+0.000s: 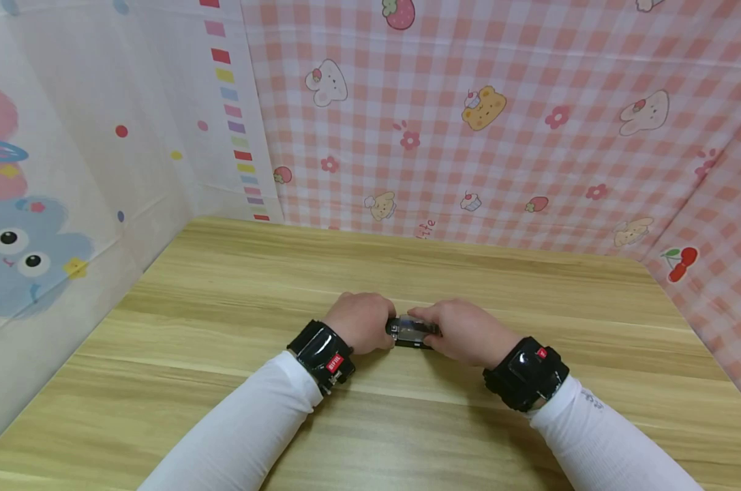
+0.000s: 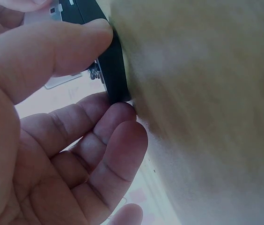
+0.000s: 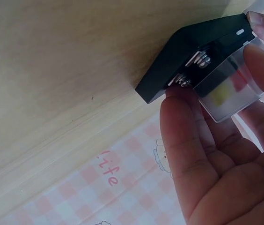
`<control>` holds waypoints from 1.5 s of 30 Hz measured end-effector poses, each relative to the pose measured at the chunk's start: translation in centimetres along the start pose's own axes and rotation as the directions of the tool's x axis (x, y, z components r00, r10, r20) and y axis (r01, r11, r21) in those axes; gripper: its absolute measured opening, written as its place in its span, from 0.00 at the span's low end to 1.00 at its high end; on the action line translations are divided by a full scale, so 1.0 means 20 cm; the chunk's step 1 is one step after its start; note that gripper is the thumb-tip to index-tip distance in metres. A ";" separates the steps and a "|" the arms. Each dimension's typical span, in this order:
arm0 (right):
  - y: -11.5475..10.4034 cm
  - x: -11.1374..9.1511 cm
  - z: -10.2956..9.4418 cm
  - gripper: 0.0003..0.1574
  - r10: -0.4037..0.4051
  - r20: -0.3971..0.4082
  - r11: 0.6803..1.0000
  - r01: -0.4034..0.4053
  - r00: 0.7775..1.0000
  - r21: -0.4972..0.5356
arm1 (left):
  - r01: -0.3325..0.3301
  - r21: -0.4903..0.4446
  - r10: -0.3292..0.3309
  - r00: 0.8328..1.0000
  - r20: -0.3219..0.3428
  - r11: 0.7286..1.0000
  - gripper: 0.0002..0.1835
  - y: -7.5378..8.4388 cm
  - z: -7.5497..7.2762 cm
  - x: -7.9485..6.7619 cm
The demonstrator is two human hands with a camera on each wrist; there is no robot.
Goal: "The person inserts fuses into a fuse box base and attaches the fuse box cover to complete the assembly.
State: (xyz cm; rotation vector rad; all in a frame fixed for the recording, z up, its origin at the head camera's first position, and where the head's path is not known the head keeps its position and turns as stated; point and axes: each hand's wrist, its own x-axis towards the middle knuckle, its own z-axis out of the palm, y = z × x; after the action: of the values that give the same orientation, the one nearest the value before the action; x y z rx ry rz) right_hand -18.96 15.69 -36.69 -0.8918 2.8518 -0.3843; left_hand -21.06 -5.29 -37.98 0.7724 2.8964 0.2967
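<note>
Both hands hold a small black-based device with a clear plastic cover (image 1: 412, 329) at the middle of the table. Bare metal screw terminals (image 3: 200, 60) show on its black base (image 3: 183, 51). In the left wrist view, a coiled metal piece (image 2: 93, 71) shows beside the black base (image 2: 115, 70). My left hand (image 1: 363, 322) grips the base's left end, thumb on the near side and fingers on the far side. At the right end, my right hand (image 1: 465, 331) pinches the device, its thumb against the clear cover (image 3: 230, 89) and its fingers around the far side.
A wood-grain table (image 1: 223, 286) lies under the hands. Behind it hangs a pink checked cloth (image 1: 431, 82) with cartoon prints, and a white printed cloth (image 1: 149, 157) hangs at the left. Both wrists wear black camera straps (image 1: 526, 374) over white sleeves.
</note>
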 end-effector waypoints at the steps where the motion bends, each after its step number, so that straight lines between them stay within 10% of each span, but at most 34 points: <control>1: 0.00 0.00 0.00 0.31 0.002 0.000 1.000 -0.002 1.000 -0.002 | 0.000 0.002 0.000 1.000 0.001 1.000 0.12 0.00 0.00 0.00; 45: -0.01 0.00 0.02 0.26 -0.013 -0.016 0.999 0.013 1.000 -0.042 | 0.012 -0.025 -0.012 1.000 -0.001 1.000 0.13 0.01 -0.01 -0.01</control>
State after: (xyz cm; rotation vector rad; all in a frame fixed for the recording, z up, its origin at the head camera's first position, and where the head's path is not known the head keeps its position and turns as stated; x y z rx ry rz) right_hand -18.69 15.50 -36.97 -0.9195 2.8801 -0.3354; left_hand -20.92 -5.26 -37.84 0.7513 2.8913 0.3320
